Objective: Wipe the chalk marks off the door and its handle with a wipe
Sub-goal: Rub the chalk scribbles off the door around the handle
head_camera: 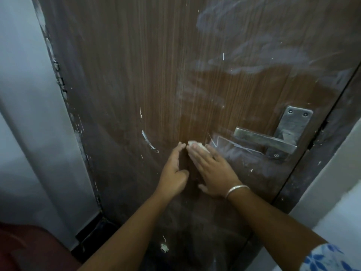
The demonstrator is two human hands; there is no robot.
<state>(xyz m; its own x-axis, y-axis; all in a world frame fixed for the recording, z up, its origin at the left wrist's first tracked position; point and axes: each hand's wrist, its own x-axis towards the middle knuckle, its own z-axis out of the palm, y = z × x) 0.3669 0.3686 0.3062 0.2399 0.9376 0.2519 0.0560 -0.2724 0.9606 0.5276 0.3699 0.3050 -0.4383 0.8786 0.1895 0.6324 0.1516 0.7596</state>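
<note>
Our right hand (213, 169) lies flat on the brown wood-grain door (136, 75). Its fingers are straight and together, pressing a small white wipe (195, 144) under the fingertips. Only a crumpled edge of the wipe shows beyond them. Our left hand (173, 173) stands edge-on just beside it, fingers straight and relaxed, holding nothing, tips close to the wipe. Whether it touches the door we cannot tell.

Key relation: the nearest chalk is a tangle of thin white chalk lines (232, 148) with a pale haze around them. It begins just to the right of the wipe and runs on under the brushed-steel lever handle (263, 140). The lever's long axis runs left to right, dipping slightly toward its steel backplate (293, 122) near the door's edge. The right hand is the nearer one and has the wipe, so we judge that a sideways sweep to the right along that axis fits next.

Other marks:
- A short white chalk arc (148, 141) lies left of the left hand.
- Broad cloudy chalk smears (244, 47) spread well above, toward the upper right.
- The strip directly above the hands looks cleaner and glossier.

By our reading much is left to do, handle included.
</note>
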